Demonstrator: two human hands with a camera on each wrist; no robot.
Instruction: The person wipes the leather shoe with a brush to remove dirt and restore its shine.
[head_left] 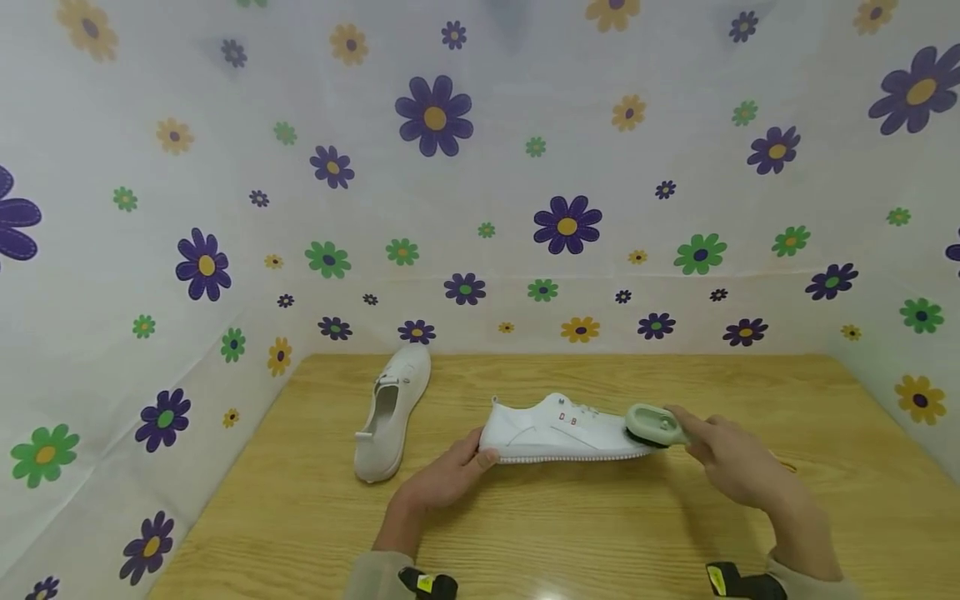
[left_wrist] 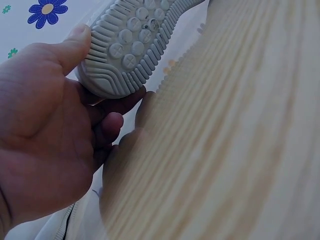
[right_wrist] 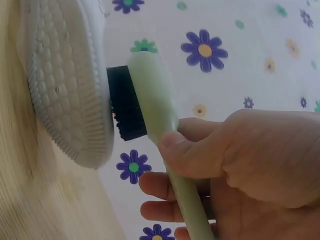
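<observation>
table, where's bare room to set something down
Bare: the table in front of the held shoe, between the left hand and right hand; behind it, up to the flowered backdrop; and along the right edge. Crowded: between the other shoe and left hand, and around the right hand, with its brush and a small half-hidden item.

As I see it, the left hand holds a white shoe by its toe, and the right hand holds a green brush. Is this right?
Not quite: the left hand holds a white shoe by its heel, not its toe, as the head view shows. The right hand does hold a green brush.
</observation>
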